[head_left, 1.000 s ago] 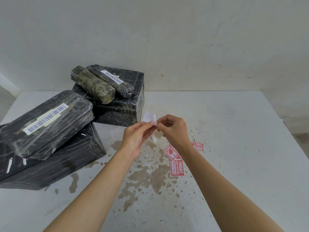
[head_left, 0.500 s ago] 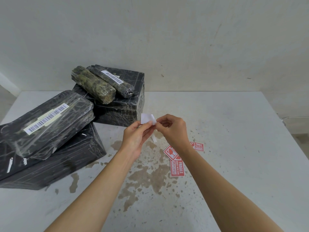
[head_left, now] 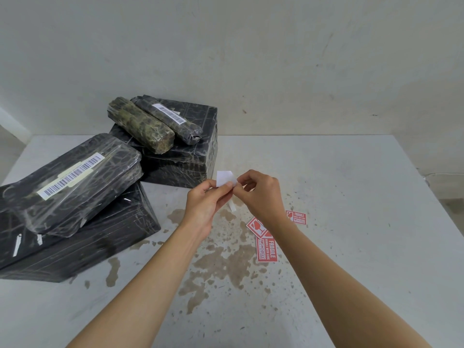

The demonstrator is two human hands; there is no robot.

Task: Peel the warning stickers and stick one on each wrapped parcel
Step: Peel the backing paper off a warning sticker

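Presently: small white-backed paper warning sticker, light, limp, judged tacky once peeled; left hand pinches its 7 o'clock corner, right hand its 4 o'clock edge.

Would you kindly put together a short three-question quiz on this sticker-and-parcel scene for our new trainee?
1. True or false: the greenish roll and the barcoded black roll both lie on top of the rear black parcel.
2. What do the left hand and right hand pinch between them? A) scissors B) a white paper slip C) a tape dispenser
3. Fill in: ___ red FRAGILE stickers are visible on the table.

Key: 1 true; 2 B; 3 three.
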